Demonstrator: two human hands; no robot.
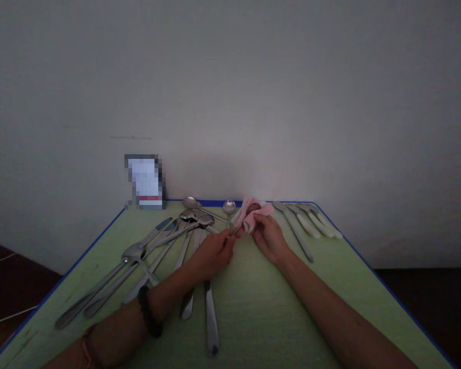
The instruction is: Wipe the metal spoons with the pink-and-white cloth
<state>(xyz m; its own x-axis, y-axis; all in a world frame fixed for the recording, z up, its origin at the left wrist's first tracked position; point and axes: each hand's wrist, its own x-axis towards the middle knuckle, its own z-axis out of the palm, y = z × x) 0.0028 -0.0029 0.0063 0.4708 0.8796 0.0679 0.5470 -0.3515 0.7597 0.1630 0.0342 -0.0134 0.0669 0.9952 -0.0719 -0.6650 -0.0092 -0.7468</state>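
My left hand [215, 254] is closed around the handle of a metal spoon [235, 230], whose bowl end lies within a pink and white cloth [249, 207]. With its fingers pinched on that cloth, my right hand [268, 236] is just right of the spoon's head. Part of the spoon is hidden by the cloth and my fingers. Left of my hands spreads a pile of metal spoons [133, 252] and knives. Right of them, a single metal spoon [295, 233] lies on the table, beside several utensils with white handles [310, 225].
The green table [253, 318] has a blue edge and meets a grey wall [253, 102] at the back. A pixelated phone-like screen [146, 179] leans against the wall at the back left. Two more spoons [229, 206] lie near the back edge.
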